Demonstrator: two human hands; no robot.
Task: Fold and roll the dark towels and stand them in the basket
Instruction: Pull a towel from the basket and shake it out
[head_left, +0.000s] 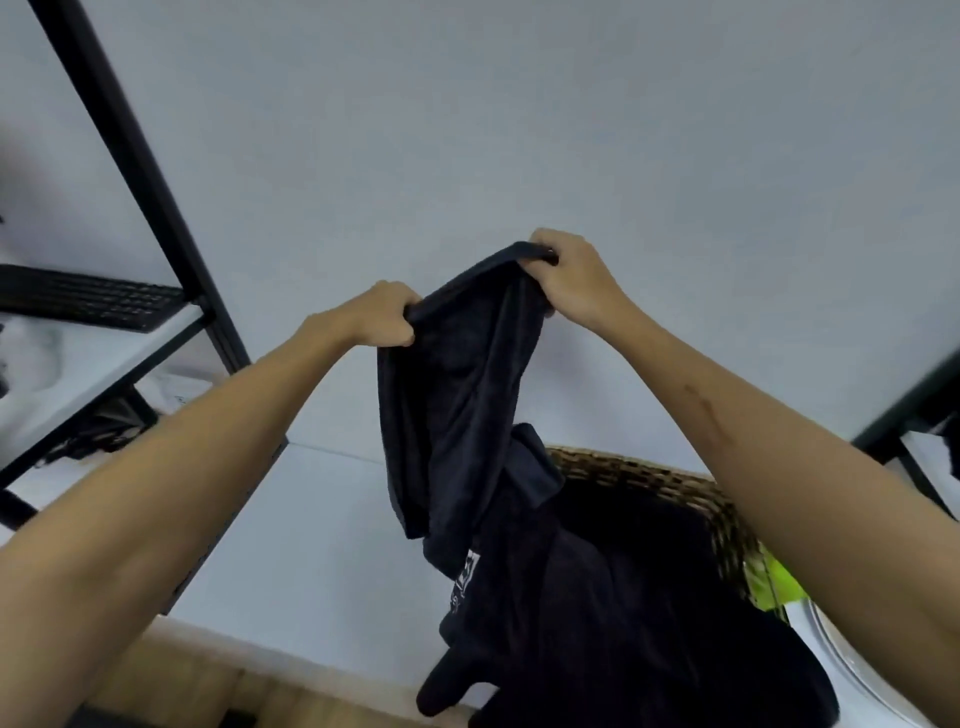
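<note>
Both hands, the left hand (382, 314) and right hand (569, 278), grip the top edge of a soft, dark, floppy towel (457, 384) above the round woven brown basket (675, 483), which holds more dark cloth.

A black keyboard (98, 300) lies on the black-framed shelf (119, 358) at left.

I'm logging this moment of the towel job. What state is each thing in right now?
left hand: grips one end of the raised towel's top edge
right hand: grips the other end of that edge
dark towel: held up, unfolded, hanging slack
wicker basket: holds a heap of dark cloth, nothing rolled visible
keyboard: lying on the shelf
</note>
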